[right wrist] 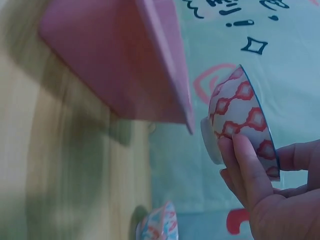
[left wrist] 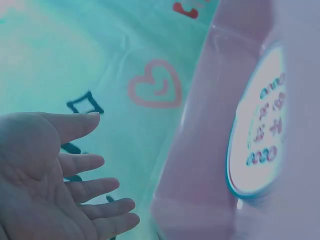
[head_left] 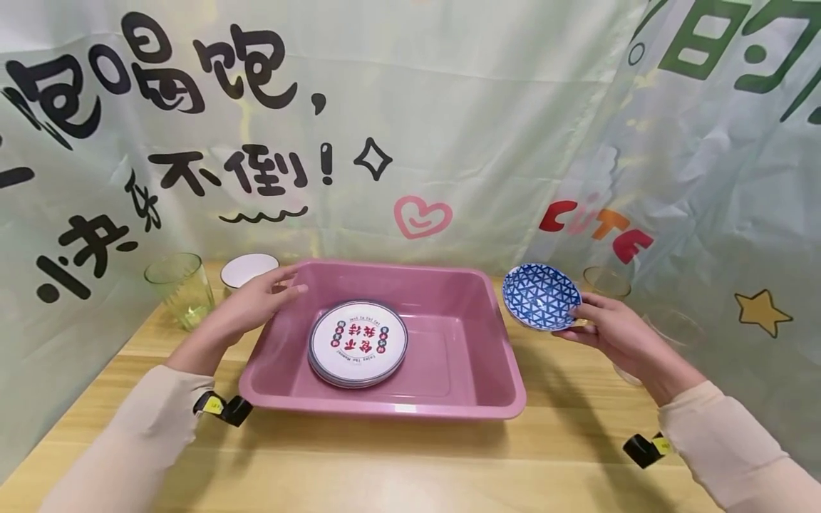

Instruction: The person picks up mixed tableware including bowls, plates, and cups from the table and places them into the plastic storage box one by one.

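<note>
The right hand (head_left: 617, 336) pinches a blue-patterned bowl (head_left: 539, 296) — the left hand (head_left: 251, 305), fingers extended, is near the pink basin (head_left: 385, 407).

My left hand (head_left: 253, 303) covers the lower part of a round white bowl (head_left: 249, 268), my right hand (head_left: 609, 331) much of a clear glass (head_left: 609, 281), and I cannot count the round white printed plates (head_left: 359, 342) under the top one. In my left wrist view the pink plastic tub (left wrist: 200, 150) blurs and runs off the frame; in my right, a small red-and-blue patterned bowl (right wrist: 160, 224) is cut off below.
</note>
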Tool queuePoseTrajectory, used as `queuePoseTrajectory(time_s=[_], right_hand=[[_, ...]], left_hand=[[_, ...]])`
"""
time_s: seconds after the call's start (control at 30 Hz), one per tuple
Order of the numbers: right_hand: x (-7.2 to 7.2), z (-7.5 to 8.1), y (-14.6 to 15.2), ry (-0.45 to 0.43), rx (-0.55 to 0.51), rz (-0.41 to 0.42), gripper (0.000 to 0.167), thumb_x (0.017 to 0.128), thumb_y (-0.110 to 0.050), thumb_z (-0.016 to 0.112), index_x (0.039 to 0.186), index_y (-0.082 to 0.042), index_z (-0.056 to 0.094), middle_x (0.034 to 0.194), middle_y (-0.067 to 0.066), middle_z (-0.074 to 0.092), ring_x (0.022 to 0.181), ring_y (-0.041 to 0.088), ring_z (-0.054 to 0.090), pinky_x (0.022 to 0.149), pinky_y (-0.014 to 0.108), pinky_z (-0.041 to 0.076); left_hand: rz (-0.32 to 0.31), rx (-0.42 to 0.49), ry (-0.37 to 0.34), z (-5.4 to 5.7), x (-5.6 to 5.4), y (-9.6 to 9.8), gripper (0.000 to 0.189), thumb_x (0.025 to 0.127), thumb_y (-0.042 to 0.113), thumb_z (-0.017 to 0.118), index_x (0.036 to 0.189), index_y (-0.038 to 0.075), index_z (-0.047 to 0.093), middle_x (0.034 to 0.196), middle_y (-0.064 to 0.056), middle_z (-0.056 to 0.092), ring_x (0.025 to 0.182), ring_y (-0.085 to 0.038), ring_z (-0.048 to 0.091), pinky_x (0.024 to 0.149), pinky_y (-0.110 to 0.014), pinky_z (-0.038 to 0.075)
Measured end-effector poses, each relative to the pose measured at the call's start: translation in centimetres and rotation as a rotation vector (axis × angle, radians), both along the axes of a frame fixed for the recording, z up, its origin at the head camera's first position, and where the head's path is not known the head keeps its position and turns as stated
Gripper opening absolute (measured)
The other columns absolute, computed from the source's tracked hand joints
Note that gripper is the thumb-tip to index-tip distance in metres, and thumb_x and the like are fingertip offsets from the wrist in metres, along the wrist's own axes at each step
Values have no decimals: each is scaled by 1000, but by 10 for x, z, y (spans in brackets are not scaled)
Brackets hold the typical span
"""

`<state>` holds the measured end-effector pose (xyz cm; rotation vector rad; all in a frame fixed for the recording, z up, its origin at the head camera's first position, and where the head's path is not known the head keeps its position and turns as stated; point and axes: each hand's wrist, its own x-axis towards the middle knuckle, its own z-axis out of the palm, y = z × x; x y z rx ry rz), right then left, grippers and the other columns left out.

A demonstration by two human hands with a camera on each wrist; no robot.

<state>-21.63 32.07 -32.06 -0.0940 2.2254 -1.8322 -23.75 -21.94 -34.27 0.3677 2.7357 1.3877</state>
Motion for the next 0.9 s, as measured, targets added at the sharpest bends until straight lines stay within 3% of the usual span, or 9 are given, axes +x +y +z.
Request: queuePoseTrajectory(time_s=[0.13, 0.4, 0.7, 0.9], right_hand=[[-6, 5, -15, 0, -18, 5, 59, 105, -12, 39, 153, 8, 9, 142, 31, 29, 96, 18, 68, 90, 33, 52], [-18, 13, -41, 16, -56, 42, 60, 105, -10, 37, 154, 4, 6, 147, 32, 26, 99, 19, 67, 91, 35, 51], [-26, 13, -66, 37, -94, 42, 52, 104, -8, 39, 149, 10, 19, 137, 29, 36, 95, 19, 68, 89, 34, 53], [-31, 12, -81, 33, -118, 29, 50, 102, -4, 40, 146, 13, 24, 141, 31, 34, 93, 18, 68, 88, 35, 53]], left_hand=[[-19, 1, 16, 8, -4, 15, 65, 101, 34, 55, 153, 5, 29, 153, -21, 32, 135, -44, 35, 109, -58, 31], [-53, -33, 53, 18, -15, 41, 68, 99, 42, 55, 153, 7, 31, 153, -17, 36, 136, -39, 36, 110, -57, 28], [-93, 165, -12, 13, -27, 73, 62, 101, 35, 54, 153, 9, 32, 151, -17, 38, 136, -36, 37, 110, -51, 34], [-128, 275, -70, 12, -33, 99, 62, 101, 35, 53, 153, 8, 31, 152, -16, 37, 136, -34, 38, 107, -49, 38]])
